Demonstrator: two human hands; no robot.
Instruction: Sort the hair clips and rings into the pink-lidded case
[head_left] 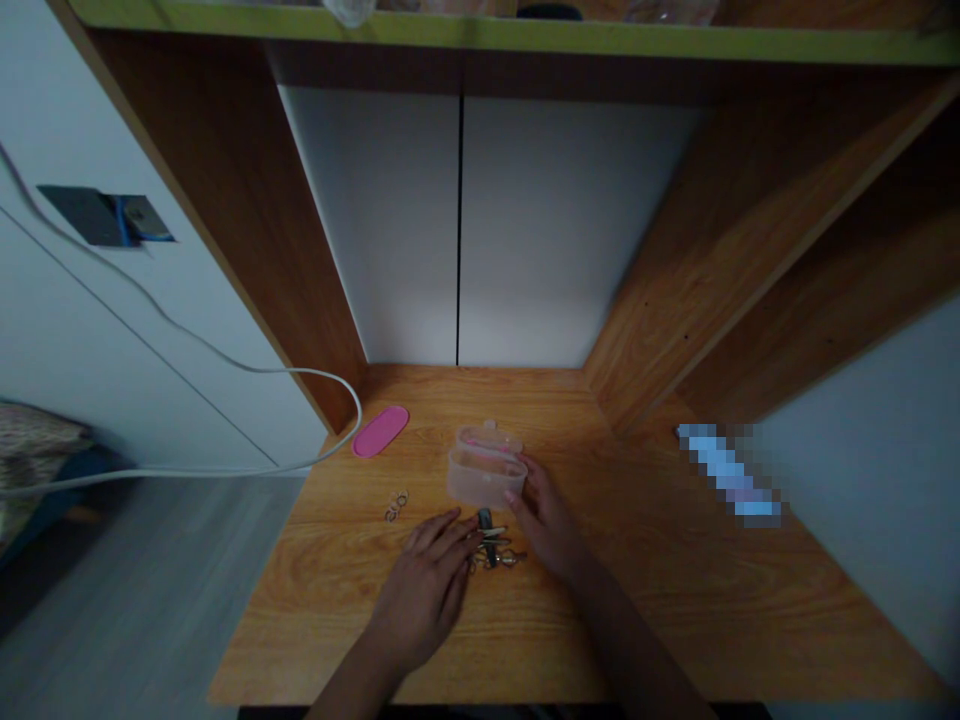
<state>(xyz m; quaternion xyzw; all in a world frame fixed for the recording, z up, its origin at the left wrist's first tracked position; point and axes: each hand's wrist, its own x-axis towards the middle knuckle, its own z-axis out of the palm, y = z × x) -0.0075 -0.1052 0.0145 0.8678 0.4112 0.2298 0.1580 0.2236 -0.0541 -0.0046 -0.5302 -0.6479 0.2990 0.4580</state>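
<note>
My right hand [546,518] grips the right end of a translucent plastic box [484,488], thumb at the front and fingers behind. A second clear rounded part with a pink edge shows just behind the box; I cannot tell whether it is the lid. In front of the box lies a small pile of hair clips [491,545], dark and metallic. My left hand [429,578] is palm down with fingers stretched out, their tips at the left side of the pile. Left of that hand sit several small rings [395,505], perhaps hair ties.
A pink oval tray or lid [381,431] lies at the back left of the wooden desk [315,600]. A white cable [330,375] loops over the desk's left edge. Wooden side panels and a shelf [450,30] enclose the back. A blurred-out object [727,475] lies at right.
</note>
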